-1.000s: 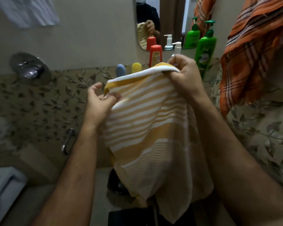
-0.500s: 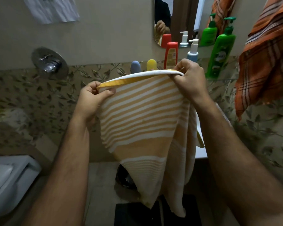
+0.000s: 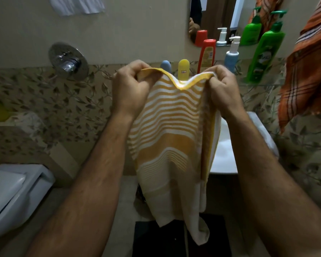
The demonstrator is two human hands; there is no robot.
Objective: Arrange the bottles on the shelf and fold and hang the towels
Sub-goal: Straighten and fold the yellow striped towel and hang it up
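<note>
Hands hold the yellow-and-white striped towel (image 3: 167, 138) up in front of the wall, one at each top corner: the left hand (image 3: 131, 89) has its fingers curled over the yellow hem, and the right hand (image 3: 223, 91) pinches the other corner along with what looks like a second layer folded behind. Between them the top edge sags in a shallow dip, so the cloth is slack rather than taut. Its lower end hangs free above the dark mat (image 3: 182, 238) on the floor, just beside the white basin (image 3: 224, 154).

Behind the towel, bottles stand in a row on the shelf: a blue cap (image 3: 165, 64), a yellow bottle (image 3: 183, 68), a red-capped bottle (image 3: 208, 54), a pump bottle (image 3: 232, 56) and a green bottle (image 3: 267, 52). An orange plaid towel (image 3: 308, 71) already hangs at right.

The main risk, as I judge it, is the fold going crooked: with slack in the top edge, the corners may not meet squarely. The back layer could also slip from the right hand's pinch, though the dim view hides how much cloth it really holds. A swing forward might knock the nearest bottles over.
</note>
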